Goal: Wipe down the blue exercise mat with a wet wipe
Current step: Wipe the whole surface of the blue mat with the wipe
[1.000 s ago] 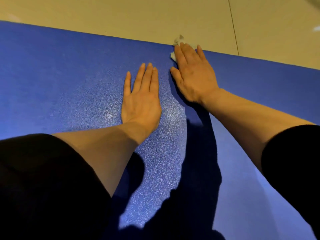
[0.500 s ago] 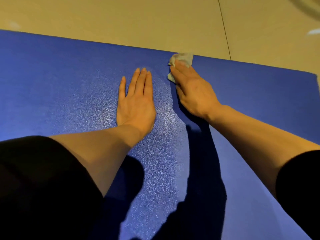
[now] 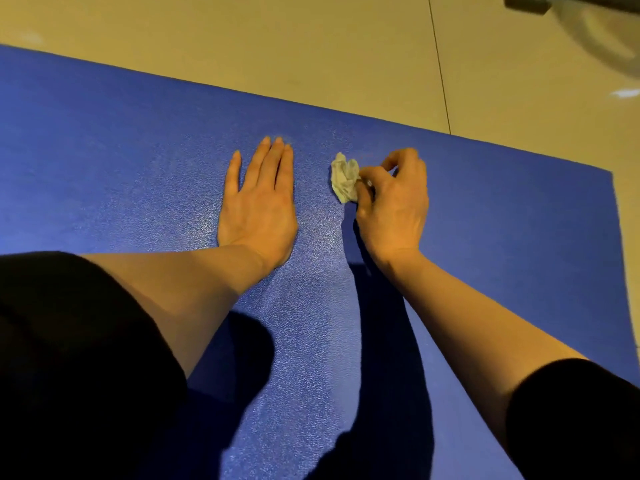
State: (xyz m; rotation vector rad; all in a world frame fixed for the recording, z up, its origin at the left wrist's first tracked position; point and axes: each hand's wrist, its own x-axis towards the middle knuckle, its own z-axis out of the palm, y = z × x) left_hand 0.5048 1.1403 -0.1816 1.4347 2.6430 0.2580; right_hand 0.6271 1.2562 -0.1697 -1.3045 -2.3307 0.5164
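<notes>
since half a second ago we have pulled our right hand [image 3: 393, 206] back from the far edge of the flat blue textured foam exercise mat [image 3: 138, 161], and the crumpled white wet wipe [image 3: 344, 180] has come with it, away from the edge and further onto the mat. our fingers [image 3: 403, 159] no longer lie flat over the wipe: they are curled, and the thumb and the nearest fingertips pinch the wipe at its right side, so that most of it sticks out to the left of the hand. whether the wipe touches the mat we cannot tell. our left hand [image 3: 258, 209] lies palm down on the mat just beside the wipe, fingers straight and close together, the little finger slightly apart. both forearms are bare below black sleeves [image 3: 69, 358]. beyond the mat lies a beige tiled floor [image 3: 311, 39].
</notes>
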